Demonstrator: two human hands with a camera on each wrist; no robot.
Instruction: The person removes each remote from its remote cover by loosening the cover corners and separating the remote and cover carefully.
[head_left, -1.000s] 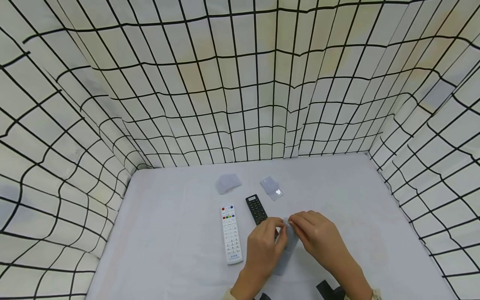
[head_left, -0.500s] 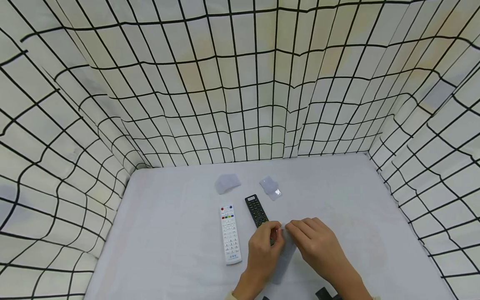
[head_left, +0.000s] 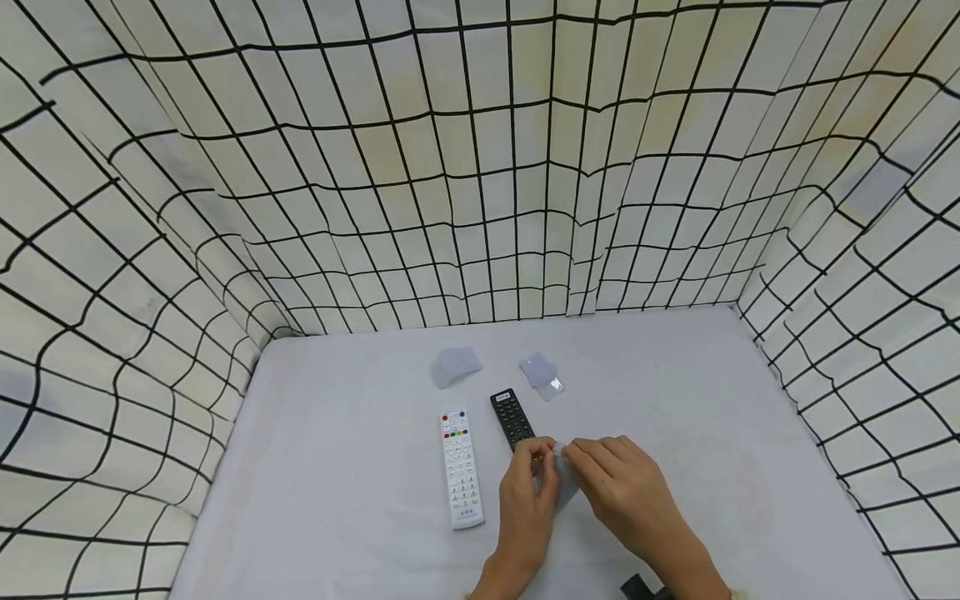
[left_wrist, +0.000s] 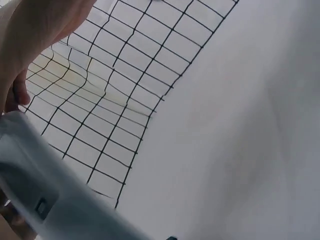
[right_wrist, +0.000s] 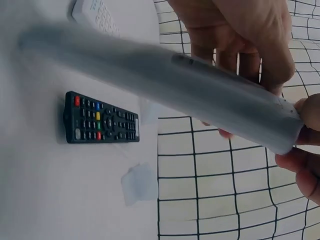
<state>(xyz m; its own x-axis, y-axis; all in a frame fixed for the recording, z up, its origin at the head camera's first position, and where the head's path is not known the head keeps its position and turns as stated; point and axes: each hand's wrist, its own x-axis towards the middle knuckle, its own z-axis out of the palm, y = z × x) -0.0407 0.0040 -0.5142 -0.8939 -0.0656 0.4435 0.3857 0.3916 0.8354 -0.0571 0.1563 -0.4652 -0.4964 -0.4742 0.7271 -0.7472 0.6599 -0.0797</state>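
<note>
A long grey remote control point(right_wrist: 175, 82) is held tilted above the table between both hands. Its button side is out of sight; the left wrist view shows a recess with a small slot in the grey body point(left_wrist: 65, 200). My left hand point(head_left: 522, 504) grips it near the upper end, fingers curled round its far side. The fingertips of my right hand point(head_left: 626, 487) pinch its far end. In the head view the hands hide much of the grey remote control. Beyond my left hand a black remote control point(head_left: 512, 417) lies on the table, with a white remote control point(head_left: 461, 471) left of it.
Two thin clear plastic pieces, one on the left point(head_left: 455, 367) and one on the right point(head_left: 542, 375), lie farther back on the white table point(head_left: 337, 467). A white cloth with a black grid point(head_left: 487, 208) surrounds the back and sides. A black object point(head_left: 637, 587) shows below my right wrist.
Both hands have shifted slightly with the grey remote control, and its lower part shows less below them now. My right fingers have moved a little left. The other things lie as before.
</note>
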